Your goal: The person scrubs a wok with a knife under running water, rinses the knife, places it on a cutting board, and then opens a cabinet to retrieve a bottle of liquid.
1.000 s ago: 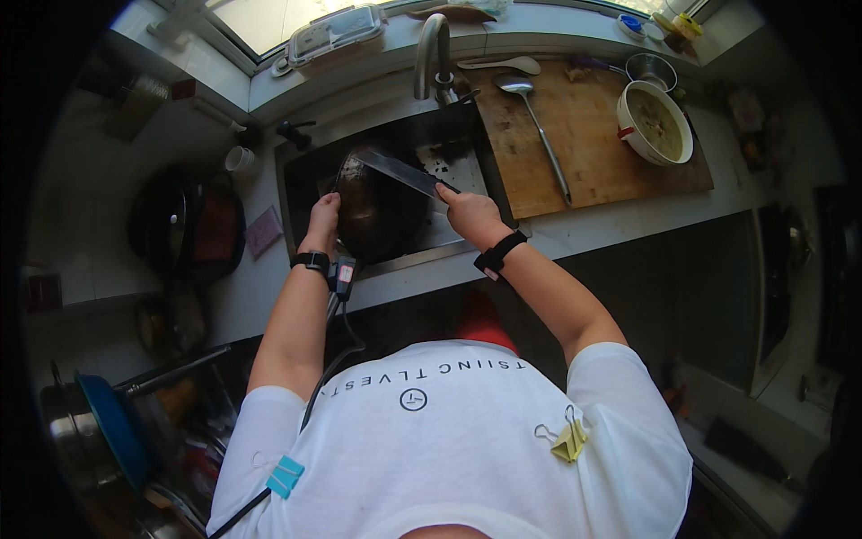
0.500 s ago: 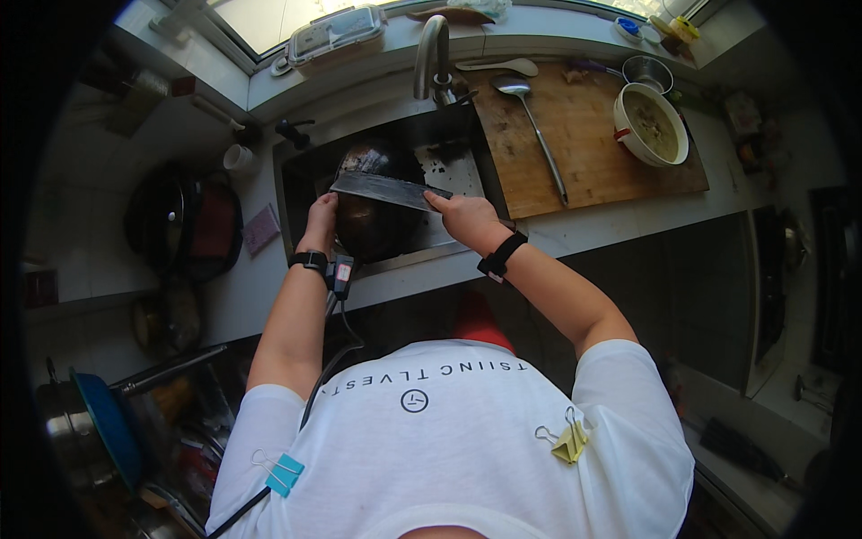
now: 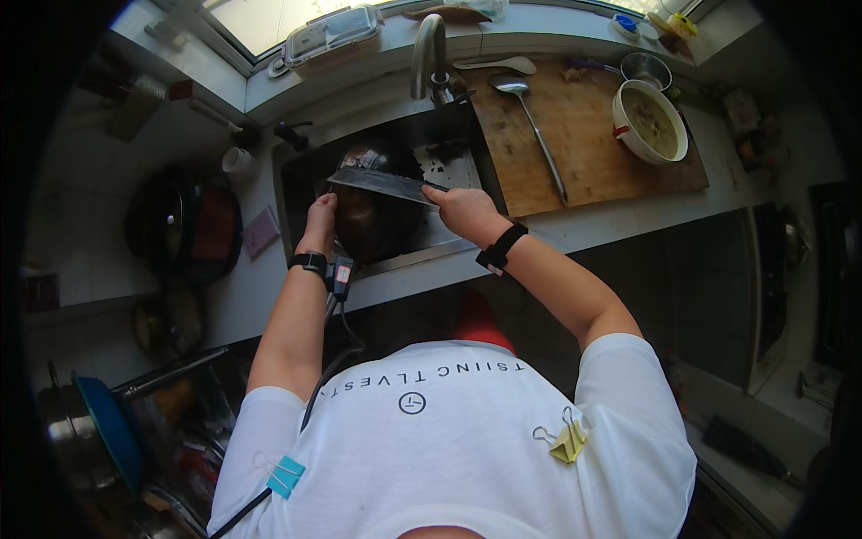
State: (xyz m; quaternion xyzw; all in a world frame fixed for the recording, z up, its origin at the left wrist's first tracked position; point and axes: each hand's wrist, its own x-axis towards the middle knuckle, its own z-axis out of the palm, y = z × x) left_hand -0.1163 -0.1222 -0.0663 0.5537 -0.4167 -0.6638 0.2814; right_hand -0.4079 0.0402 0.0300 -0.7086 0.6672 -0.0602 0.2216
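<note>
A dark, blackened wok (image 3: 370, 232) lies bottom up in the metal sink (image 3: 467, 175), its burnt surface patchy and grey near the far side. My right hand (image 3: 465, 211) is closed round the handle of a cleaver (image 3: 382, 183). The wide grey blade lies across the wok, its tip reaching toward my left hand. At the wok's left edge, my left hand (image 3: 320, 218) is closed with the fingers curled. It appears to grip the wok there, though the fingertips are partly hidden.
A faucet (image 3: 431, 58) arches over the sink's back edge. To the right, a wooden cutting board (image 3: 584, 175) carries a metal spatula (image 3: 537, 133) and a white bowl of soup (image 3: 651, 126). A pink sponge (image 3: 261, 232) and a white cup (image 3: 237, 161) are left of the sink.
The cleaver has shifted slightly up and left, its blade now tilted more edge-on. My right hand moved with it; my left hand and the wok look nearly unchanged.
</note>
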